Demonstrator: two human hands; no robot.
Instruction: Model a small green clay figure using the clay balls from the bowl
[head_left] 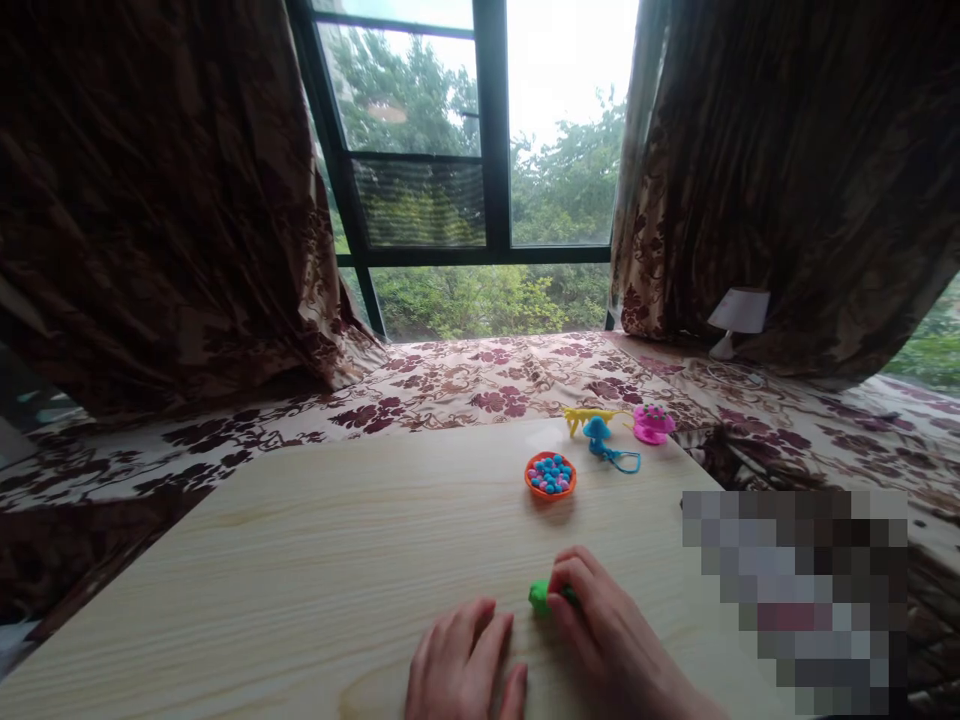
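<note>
A small lump of bright green modelling clay [538, 597] sits on the pale wooden table [315, 540]. My right hand [600, 620] has its fingers closed round the lump's right side, and they hide part of it. Just left of it, my left hand [461, 665] rests on the tabletop with fingers apart and nothing in them. Beyond the hands stands an orange bowl [527, 484] filled with several small blue and pink balls.
Near the table's far right corner are a blue mushroom-shaped piece [597, 432] with a blue loop, a yellow fringed piece [581, 416] and a pink piece with green dots [652, 425]. A white lamp [739, 312] stands on the flowered window seat [495, 385]. A blurred-out patch covers the right side.
</note>
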